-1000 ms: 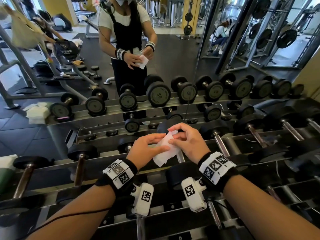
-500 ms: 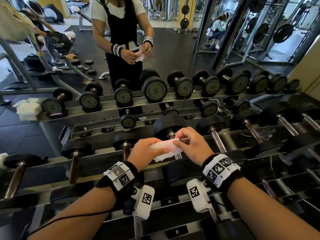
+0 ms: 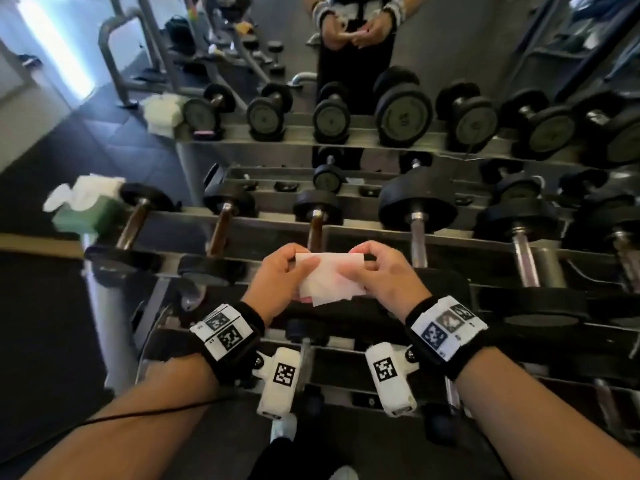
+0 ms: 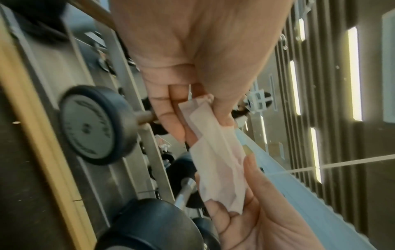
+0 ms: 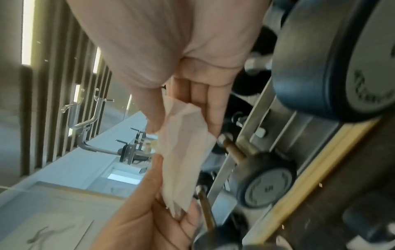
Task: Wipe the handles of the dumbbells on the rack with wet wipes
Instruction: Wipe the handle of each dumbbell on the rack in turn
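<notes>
While both my hands pinch it, the white, creased, folded wet wipe (image 3: 329,278) is stretched between them in the air, above the near edge of the grey steel dumbbell rack (image 3: 363,237) and touching no handle. My left hand (image 3: 280,275) grips the wipe's left end between thumb and curled fingers (image 4: 169,110); my right hand (image 3: 382,271) pinches the right end the same way, as both wrist views confirm.

Progress, as I judge it: the wipe is in hand and being folded or straightened, so the step in hand is preparation rather than wiping. Nothing in these views tells which handles are already clean. Just beyond the wipe on the rack's top row lie a black dumbbell with a brownish handle (image 3: 316,223) and, to its right, a larger black dumbbell with a bright chrome handle (image 3: 417,233); either is within easy reach. More dumbbells run along the rack to both sides, so much of the task appears left.

At the rack's far left end stands a green box of white wipes (image 3: 86,209).

Writing: the grey end plates carry raised lettering and numbers, blurred in every view; I cannot read them. My black wristbands bear square black-and-white coded markers (image 3: 230,336), not text.
</notes>
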Available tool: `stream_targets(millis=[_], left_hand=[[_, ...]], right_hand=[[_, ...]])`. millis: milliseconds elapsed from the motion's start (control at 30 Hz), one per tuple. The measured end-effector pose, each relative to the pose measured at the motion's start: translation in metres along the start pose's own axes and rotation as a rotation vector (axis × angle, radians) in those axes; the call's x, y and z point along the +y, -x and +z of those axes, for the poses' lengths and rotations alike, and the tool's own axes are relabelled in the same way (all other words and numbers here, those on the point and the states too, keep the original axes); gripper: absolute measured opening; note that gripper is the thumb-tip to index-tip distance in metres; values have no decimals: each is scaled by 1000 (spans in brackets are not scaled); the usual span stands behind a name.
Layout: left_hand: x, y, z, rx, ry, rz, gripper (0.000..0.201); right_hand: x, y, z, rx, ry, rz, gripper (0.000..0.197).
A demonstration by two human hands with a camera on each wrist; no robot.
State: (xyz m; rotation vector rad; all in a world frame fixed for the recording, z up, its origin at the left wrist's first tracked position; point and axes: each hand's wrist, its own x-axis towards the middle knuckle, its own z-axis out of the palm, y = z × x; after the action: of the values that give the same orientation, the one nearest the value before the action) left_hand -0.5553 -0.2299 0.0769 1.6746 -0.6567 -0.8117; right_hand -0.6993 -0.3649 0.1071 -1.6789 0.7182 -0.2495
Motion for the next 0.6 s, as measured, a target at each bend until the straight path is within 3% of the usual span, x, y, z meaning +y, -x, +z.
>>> stream_targets(millis=[167, 267, 367, 500, 600], left_hand=[[-64, 43, -26, 81, 114, -177, 9], [-112, 56, -27, 123, 147, -328, 20], [-172, 63, -26, 175, 151, -435, 20], [-267, 71, -18, 165, 61, -460, 7], [-332, 75, -7, 151, -60, -448, 12]], right_hand=[[41, 13, 68, -112, 35, 83, 12], [94, 23, 102, -115, -102, 297, 4], [166, 32, 119, -86, -297, 487, 17], [264, 28, 125, -12, -270, 651, 27], [327, 6, 125, 45, -95, 634, 31]])
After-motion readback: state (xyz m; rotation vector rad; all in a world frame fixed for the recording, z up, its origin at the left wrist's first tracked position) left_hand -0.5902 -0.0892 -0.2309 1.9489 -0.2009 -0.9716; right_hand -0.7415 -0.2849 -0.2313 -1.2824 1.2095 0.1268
